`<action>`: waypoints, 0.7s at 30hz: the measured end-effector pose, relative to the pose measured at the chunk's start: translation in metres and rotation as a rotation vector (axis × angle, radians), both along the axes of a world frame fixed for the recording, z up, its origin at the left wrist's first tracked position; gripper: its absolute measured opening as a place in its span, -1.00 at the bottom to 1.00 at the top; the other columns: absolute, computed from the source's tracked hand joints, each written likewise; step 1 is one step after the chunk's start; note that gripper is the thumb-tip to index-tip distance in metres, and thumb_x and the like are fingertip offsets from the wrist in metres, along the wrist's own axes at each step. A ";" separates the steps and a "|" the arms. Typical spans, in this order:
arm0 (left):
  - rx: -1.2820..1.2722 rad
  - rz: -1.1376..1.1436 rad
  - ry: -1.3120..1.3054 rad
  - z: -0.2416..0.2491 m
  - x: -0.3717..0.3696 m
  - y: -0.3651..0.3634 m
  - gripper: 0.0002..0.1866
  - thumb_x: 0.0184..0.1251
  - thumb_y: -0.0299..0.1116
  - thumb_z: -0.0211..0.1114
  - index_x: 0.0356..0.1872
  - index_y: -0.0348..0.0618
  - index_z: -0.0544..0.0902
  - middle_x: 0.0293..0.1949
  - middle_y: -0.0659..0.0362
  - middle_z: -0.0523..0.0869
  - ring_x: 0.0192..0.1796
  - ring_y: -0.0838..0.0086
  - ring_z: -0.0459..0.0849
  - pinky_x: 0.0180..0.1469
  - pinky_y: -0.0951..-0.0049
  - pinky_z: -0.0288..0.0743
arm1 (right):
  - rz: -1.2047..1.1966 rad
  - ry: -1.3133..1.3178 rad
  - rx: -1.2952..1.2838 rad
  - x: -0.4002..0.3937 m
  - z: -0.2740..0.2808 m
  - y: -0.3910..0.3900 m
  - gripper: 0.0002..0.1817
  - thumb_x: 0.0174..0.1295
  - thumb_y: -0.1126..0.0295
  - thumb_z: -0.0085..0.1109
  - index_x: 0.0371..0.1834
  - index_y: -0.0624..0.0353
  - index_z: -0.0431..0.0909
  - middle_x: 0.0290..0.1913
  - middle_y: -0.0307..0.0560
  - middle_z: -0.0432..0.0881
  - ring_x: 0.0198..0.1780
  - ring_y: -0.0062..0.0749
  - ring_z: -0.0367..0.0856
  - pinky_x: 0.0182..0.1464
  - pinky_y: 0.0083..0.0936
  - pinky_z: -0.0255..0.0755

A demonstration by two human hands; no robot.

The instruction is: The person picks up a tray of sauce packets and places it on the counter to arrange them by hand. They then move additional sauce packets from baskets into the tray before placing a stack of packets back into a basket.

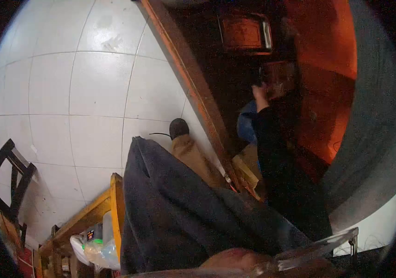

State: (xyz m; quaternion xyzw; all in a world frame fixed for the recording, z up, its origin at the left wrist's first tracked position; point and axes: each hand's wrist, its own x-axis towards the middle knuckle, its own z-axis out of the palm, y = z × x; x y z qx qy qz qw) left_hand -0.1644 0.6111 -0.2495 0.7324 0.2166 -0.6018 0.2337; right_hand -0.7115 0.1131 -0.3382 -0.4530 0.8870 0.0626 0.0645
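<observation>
My right hand (261, 95), at the end of a black sleeve, reaches down into a dark, reddish-lit space. Its fingers are dim and blurred; they appear closed on the near left edge of a dark, shiny rectangular container (279, 78). The contents of that container cannot be made out. Just beyond it lies a rectangular tray (246, 32) with a bright rim on one side. Blue material (247, 124) shows beside my wrist. My left hand is out of view.
A wooden edge (184, 74) runs between the dark space and the white tiled floor (98, 83). My shoe (178, 128) stands beside it. A black chair (10, 178) and a yellow wooden shelf (114, 199) with plastic bags (98, 250) are at lower left. Dark grey clothing (170, 213) fills the lower middle.
</observation>
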 end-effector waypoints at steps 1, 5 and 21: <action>0.001 0.003 0.000 0.001 0.000 0.000 -0.35 0.29 0.05 -0.13 0.19 -0.33 0.22 0.12 -0.07 0.39 0.16 0.17 0.38 0.16 0.22 0.25 | -0.030 -0.130 0.013 0.030 0.014 0.003 -0.16 -0.09 0.20 0.31 0.28 0.24 0.13 0.28 0.19 0.17 0.29 0.04 0.14 0.27 -0.18 0.11; -0.015 0.012 -0.005 0.003 0.000 -0.002 -0.34 0.29 0.06 -0.15 0.19 -0.32 0.21 0.13 -0.06 0.39 0.17 0.18 0.37 0.17 0.23 0.24 | 0.028 -0.288 -0.084 0.124 0.030 0.042 -0.29 -0.03 0.25 0.27 0.21 0.22 0.21 0.21 0.14 0.27 0.23 -0.03 0.24 0.20 -0.23 0.18; -0.050 0.024 0.011 0.047 0.040 -0.026 -0.30 0.31 0.13 -0.24 0.23 -0.29 0.19 0.17 -0.02 0.37 0.22 0.20 0.34 0.21 0.23 0.21 | -0.628 -1.671 -0.405 0.217 0.034 0.127 -0.75 0.32 0.42 -0.09 -0.03 0.35 0.37 -0.23 -0.10 0.49 -0.19 -0.38 0.45 -0.09 -0.52 0.34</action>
